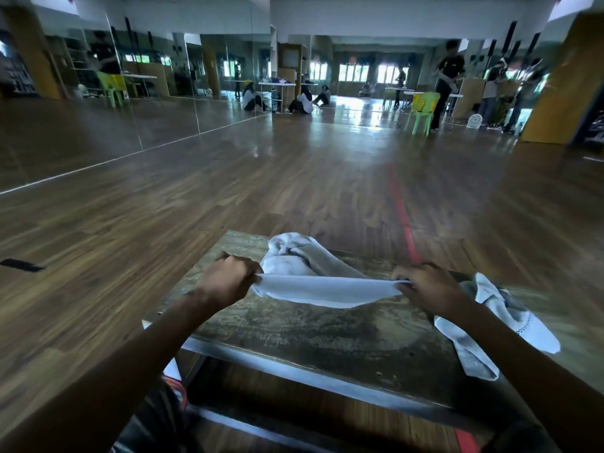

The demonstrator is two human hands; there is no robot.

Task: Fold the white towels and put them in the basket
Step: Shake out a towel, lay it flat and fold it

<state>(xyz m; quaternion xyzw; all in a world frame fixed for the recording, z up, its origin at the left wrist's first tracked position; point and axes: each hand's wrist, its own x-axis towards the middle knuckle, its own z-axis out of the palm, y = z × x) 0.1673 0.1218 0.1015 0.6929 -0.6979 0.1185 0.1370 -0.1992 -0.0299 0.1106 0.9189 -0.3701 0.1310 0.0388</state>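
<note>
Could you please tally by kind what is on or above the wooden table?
White towels: 3 (held towel, bunched towel, right-side towel)
Hands: 2 (left hand, right hand)
Total: 5

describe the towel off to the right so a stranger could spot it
On the worn wooden table, look at its right side, just past the right hand. A loose towel lies there untouched. Unlike the held towel stretched between that hand and the left hand, and the bunched towel at the far edge, it shows a row of small dark stitches.
</note>
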